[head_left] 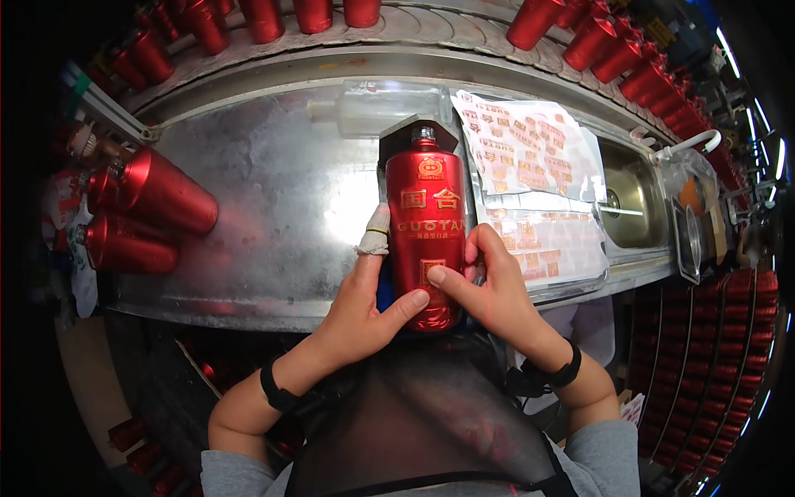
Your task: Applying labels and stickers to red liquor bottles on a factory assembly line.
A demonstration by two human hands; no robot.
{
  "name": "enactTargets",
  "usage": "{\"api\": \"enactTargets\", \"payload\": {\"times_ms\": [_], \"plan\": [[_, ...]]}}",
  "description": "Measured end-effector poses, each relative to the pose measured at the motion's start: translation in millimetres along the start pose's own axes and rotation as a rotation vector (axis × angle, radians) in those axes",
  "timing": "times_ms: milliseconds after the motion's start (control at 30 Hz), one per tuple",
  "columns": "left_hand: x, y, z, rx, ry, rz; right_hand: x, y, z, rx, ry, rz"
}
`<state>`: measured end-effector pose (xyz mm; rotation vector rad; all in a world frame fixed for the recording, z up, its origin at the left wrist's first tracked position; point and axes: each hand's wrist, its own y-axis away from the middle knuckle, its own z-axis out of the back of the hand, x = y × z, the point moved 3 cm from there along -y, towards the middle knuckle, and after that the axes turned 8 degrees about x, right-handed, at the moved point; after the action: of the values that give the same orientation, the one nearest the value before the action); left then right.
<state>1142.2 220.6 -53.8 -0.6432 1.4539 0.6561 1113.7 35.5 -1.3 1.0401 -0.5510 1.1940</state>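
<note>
A shiny red bottle with gold lettering lies face up in front of me, neck pointing away, in a dark angular holder. My left hand grips its left side; the thumb lies on the lower front, and one finger wears a white cover with a yellow band. From the right, my right hand closes on the same bottle, its thumb against a small square gold-edged emblem low on the front. Its other fingers curl by the bottle's right edge, partly hidden.
Gold-and-red label sheets lie right of the holder, near a metal sink. A clear glass bottle lies behind. More red bottles rest at left; others line a conveyor along the back.
</note>
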Motion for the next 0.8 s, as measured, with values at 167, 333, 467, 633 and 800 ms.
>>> {"api": "enactTargets", "payload": {"times_ms": [167,333,467,633,800], "plan": [[-2.8,1.0,0.3,0.059,0.014,-0.015,-1.7,1.8,-0.1,0.018,0.012,0.029],[-6.4,-0.1,1.7,0.027,-0.028,-0.041,-13.3,1.1,0.4,0.062,-0.226,-0.002],[-12.1,-7.7,-5.3,-0.050,0.061,-0.023,-28.8,5.1,0.6,0.053,-0.326,0.059],[-11.1,-10.1,-7.1,-0.063,0.147,0.010,-14.2,8.7,-2.6,0.075,-0.353,0.029],[-16.4,-12.0,-7.5,-0.021,0.223,0.026,-18.3,8.1,0.1,0.082,-0.306,0.025]]}}
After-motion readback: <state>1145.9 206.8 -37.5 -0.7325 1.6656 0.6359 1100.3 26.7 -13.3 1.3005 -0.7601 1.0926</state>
